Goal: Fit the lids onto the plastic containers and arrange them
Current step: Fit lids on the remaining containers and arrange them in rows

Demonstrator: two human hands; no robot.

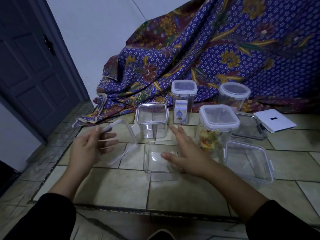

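My left hand [90,149] pinches a clear lid [121,141]; my right hand [187,153], fingers spread, hovers over the empty open container [155,163]; the right lidded container [218,129] holds yellowish bits.

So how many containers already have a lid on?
5: clear square one, tall back one, round one, snack one, flat one.

This looks like a room in a home. Under the left hand [86,149] and right hand [187,153] runs a tiled floor [173,191] of pale, worn tiles. Beyond the hands, a blue floral batik cloth [199,54] is draped over something bulky against a plain white wall [97,28]. Far to the left of the left hand stands a dark panelled door [29,66].
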